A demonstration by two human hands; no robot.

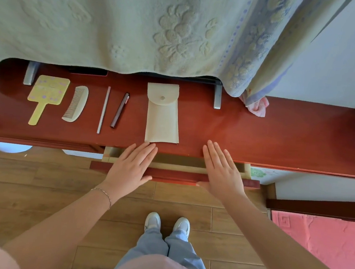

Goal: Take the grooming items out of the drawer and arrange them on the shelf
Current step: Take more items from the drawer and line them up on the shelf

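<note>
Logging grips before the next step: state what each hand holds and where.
Nothing is held. The left hand and right hand lie flat and open on the drawer front, palms down, no grip on any item.

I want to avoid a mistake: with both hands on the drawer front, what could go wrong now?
1. The left hand has fingertips over the drawer gap; pushing it shut could pinch them.
2. The pouch lies at the shelf edge near those fingertips, so a nudge might shift it.
3. The right hand risks a similar pinch.

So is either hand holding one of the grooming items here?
No: the left hand and right hand lie flat and empty over the red-brown wooden drawer front.
</note>
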